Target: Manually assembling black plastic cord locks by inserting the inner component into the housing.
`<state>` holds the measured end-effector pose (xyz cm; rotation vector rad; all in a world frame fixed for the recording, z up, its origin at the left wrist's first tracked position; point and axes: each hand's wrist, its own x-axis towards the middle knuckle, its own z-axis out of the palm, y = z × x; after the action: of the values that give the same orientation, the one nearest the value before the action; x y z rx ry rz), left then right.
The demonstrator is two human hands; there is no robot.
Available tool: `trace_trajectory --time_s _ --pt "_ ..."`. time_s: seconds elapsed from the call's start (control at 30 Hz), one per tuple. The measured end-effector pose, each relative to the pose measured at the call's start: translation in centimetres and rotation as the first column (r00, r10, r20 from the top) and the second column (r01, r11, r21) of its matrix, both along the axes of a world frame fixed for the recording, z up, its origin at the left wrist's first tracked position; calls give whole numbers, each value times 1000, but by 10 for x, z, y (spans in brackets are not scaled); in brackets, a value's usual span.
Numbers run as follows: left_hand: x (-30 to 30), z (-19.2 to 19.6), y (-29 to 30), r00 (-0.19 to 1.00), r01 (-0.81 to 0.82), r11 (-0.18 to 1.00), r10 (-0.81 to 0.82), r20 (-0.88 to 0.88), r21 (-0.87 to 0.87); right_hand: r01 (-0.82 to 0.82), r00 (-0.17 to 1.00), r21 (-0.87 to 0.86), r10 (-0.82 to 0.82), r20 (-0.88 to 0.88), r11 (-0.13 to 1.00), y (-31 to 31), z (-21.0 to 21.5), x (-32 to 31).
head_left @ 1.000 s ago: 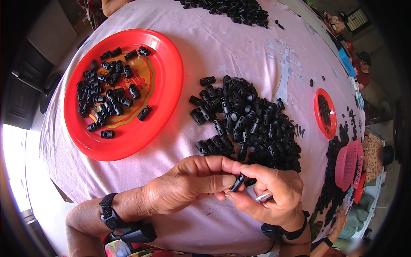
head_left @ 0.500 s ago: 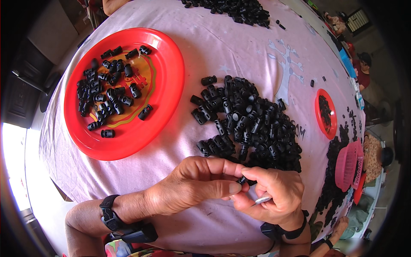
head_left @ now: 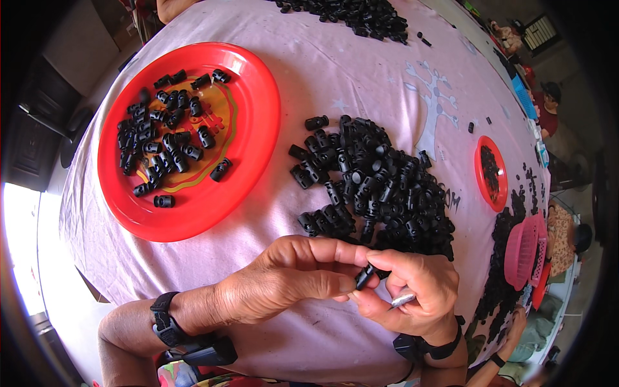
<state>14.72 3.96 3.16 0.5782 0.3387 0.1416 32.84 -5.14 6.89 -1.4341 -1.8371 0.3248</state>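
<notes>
Left hand [head_left: 284, 284] and right hand [head_left: 422, 290] clamp a black cylinder [head_left: 365, 277], long axis slanting away rightward.

the black cylinder [head_left: 365, 277], mostly hidden half a second ago, now shows more of its length.

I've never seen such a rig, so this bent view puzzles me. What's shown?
No machine here, just a person's bare left hand and bare right hand. A wide fisheye camera worn on the head looks down, so straight edges bend. On the pale pink patterned cloth lie a large round red plate with small black cylindrical pieces, and a heap of similar pieces. Between them the hands pinch one black cylinder; the right also holds a silvery object, mostly hidden.
</notes>
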Motion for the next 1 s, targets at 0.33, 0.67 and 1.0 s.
trace_trajectory --time_s 0.33,0.67,1.0 --pt "1 -3 -1 999 11 999 -13 49 47 -49 998 15 48 44 999 -1 -4 2" --pt "-1 -4 -1 1000 -3 1000 3 30 15 -20 999 -10 20 -41 1000 0 -3 3" --pt "1 -5 -3 996 -62 996 57 71 62 -77 989 -25 73 -129 997 -1 -8 9"
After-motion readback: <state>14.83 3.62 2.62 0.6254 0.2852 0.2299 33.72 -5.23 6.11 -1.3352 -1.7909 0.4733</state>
